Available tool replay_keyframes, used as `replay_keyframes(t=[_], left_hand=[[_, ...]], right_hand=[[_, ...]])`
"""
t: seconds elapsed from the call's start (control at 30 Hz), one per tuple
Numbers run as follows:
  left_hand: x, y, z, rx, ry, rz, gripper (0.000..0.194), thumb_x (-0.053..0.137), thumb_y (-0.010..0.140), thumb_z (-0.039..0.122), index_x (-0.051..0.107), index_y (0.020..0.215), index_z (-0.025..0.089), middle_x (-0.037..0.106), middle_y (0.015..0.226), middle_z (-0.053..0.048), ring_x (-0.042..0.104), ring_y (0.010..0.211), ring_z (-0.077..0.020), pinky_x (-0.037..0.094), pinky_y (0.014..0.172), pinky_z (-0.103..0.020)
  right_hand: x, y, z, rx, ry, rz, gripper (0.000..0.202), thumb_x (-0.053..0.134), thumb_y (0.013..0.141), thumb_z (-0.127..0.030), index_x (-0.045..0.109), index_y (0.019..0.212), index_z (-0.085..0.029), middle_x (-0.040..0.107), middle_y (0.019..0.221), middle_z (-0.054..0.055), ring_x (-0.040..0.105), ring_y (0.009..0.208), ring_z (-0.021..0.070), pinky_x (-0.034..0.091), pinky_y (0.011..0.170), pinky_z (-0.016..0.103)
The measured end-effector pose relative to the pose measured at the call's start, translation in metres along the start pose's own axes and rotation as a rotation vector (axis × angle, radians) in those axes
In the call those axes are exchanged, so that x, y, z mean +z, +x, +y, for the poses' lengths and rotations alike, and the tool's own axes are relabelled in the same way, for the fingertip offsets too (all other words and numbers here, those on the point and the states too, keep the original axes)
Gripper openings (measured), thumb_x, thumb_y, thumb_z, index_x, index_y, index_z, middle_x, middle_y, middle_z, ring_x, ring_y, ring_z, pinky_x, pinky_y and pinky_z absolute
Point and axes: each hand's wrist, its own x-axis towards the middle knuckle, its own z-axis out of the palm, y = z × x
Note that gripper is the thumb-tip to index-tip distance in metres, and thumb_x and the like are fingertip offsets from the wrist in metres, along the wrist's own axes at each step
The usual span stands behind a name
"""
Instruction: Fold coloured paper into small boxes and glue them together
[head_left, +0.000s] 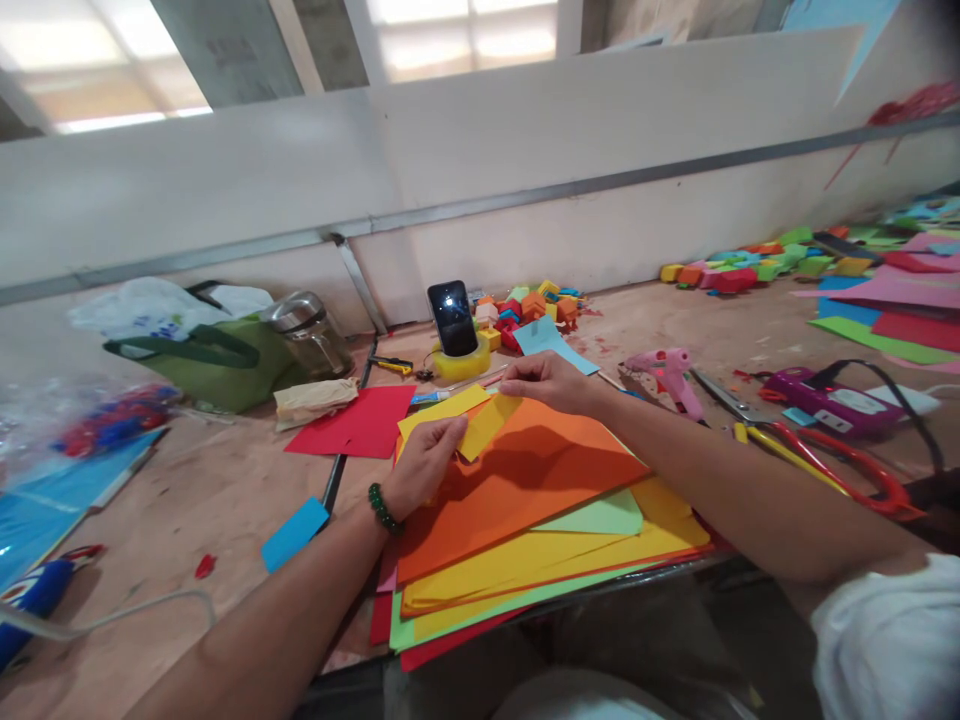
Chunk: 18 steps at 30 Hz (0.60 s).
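Observation:
A small yellow paper piece (486, 428) is held between my two hands above a stack of coloured sheets. My left hand (429, 462), with a green bead bracelet at the wrist, pinches its lower left end. At the upper right end, the fingers of my right hand (551, 382) are closed on the same piece. Another yellow paper (444, 408) lies just behind my left hand. Beneath both hands is an orange sheet (517, 490), on top of yellow sheets (570, 565) and green and red ones.
A phone (453, 318) stands in a yellow tape roll (461, 360), near small folded paper shapes (534, 308). To the right lie a pink glue gun (671, 378), scissors (727, 398) and a purple box (829, 402). A green bag (217, 365) and a jar (311, 335) stand left.

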Motion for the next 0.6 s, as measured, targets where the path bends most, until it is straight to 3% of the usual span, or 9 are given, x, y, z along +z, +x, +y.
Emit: replay_keyframes(t=[0.17, 0.27, 0.4, 0.6], left_hand=[[0.000, -0.004, 0.000, -0.146, -0.168, -0.238, 0.057, 0.053, 0.078, 0.065, 0.071, 0.079, 0.010, 0.070, 0.068, -0.010, 0.063, 0.062, -0.0184, 0.048, 0.059, -0.026], [0.003, -0.006, 0.000, -0.182, -0.276, -0.292, 0.053, 0.064, 0.073, 0.061, 0.070, 0.087, 0.011, 0.071, 0.074, -0.011, 0.065, 0.067, -0.0188, 0.049, 0.064, -0.027], [0.006, -0.004, 0.002, -0.143, -0.289, -0.271, 0.050, 0.072, 0.069, 0.055, 0.066, 0.096, 0.014, 0.070, 0.079, -0.007, 0.063, 0.072, -0.0168, 0.049, 0.066, -0.026], [0.007, 0.000, 0.000, -0.036, -0.172, -0.072, 0.047, 0.075, 0.065, 0.052, 0.064, 0.093, 0.016, 0.068, 0.087, -0.004, 0.060, 0.074, -0.0160, 0.048, 0.066, -0.026]], right_hand=[[0.012, -0.004, -0.011, -0.075, 0.046, -0.091, 0.037, 0.059, 0.081, -0.049, 0.064, 0.070, -0.013, 0.050, 0.060, -0.001, 0.044, 0.059, 0.0102, 0.033, 0.054, 0.024], [0.019, -0.006, -0.014, -0.077, 0.117, -0.088, 0.035, 0.058, 0.083, -0.046, 0.061, 0.070, -0.013, 0.045, 0.056, -0.004, 0.038, 0.053, 0.0080, 0.030, 0.049, 0.023], [0.023, -0.008, -0.015, -0.036, 0.187, -0.066, 0.028, 0.062, 0.080, -0.042, 0.059, 0.085, -0.014, 0.042, 0.055, -0.007, 0.038, 0.051, 0.0075, 0.029, 0.047, 0.022], [0.024, -0.009, -0.017, -0.021, 0.162, -0.074, 0.031, 0.061, 0.076, -0.026, 0.052, 0.103, -0.015, 0.043, 0.061, -0.008, 0.039, 0.053, 0.0075, 0.032, 0.049, 0.021]])
